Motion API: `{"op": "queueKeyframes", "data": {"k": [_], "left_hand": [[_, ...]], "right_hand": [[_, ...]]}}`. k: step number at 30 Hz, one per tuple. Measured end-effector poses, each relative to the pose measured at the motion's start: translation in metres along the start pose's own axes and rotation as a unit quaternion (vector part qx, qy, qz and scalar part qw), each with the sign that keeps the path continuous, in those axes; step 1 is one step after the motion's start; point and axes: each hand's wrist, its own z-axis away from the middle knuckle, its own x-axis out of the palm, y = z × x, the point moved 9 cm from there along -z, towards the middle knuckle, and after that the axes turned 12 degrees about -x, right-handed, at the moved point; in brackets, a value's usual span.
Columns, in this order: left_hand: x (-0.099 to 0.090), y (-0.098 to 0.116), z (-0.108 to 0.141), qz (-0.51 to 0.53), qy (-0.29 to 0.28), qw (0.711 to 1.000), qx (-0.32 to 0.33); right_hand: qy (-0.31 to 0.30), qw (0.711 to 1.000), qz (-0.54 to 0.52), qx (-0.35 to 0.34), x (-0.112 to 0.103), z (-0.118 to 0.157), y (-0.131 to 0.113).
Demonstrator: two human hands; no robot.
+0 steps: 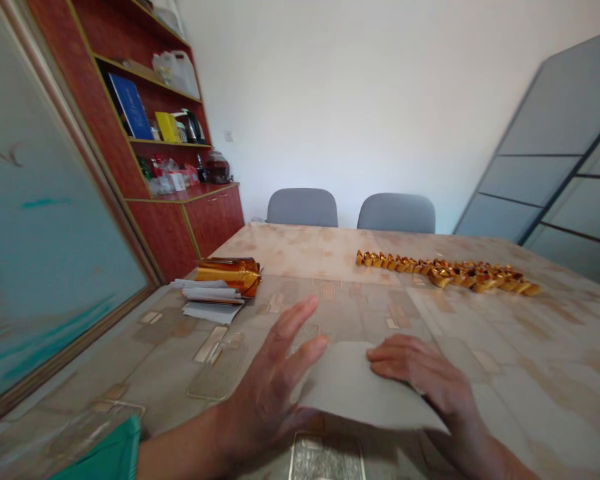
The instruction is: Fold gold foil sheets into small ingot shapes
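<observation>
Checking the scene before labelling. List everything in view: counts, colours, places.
gold foil ingots: many, too many to count, gold, row across far table
foil roll: 1, amber-gold, table left, on papers
paper stack: 1, white, table left
sheet: 1, pale grey, between hands
table: 1, beige patterned, centre
chairs: 2, grey, beyond table
cabinet: 1, reddish-brown, back left
binder: 1, blue, cabinet shelf
box: 1, yellow, same shelf
jar: 1, dark, cabinet top
partition: 1, grey, right
glass panel: 1, teal-tinted, far left
left hand: 1, fingers spread, at sheet's left edge
green sleeve: 1, green, left arm
right hand: 1, on sheet's right part
</observation>
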Motion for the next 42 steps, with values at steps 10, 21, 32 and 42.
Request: {"op": "queueKeyframes", "data": {"k": [10, 21, 32, 42], "left_hand": [[0.052, 0.038, 0.045, -0.056, -0.157, 0.982, 0.094], [0.054, 0.011, 0.057, 0.015, -0.211, 0.971, -0.115], [0.07, -0.019, 0.048, -0.065, -0.243, 0.942, -0.221], [0.071, -0.016, 0.039, -0.11, -0.214, 0.955, -0.172]], "right_hand": [[-0.259, 0.955, 0.12, -0.083, 0.026, 0.056, -0.027], [-0.189, 0.966, 0.024, 0.174, 0.008, 0.086, -0.009], [-0.134, 0.929, 0.125, 0.321, 0.02, 0.096, 0.024], [-0.146, 0.918, 0.217, 0.299, 0.021, 0.097, 0.023]]}}
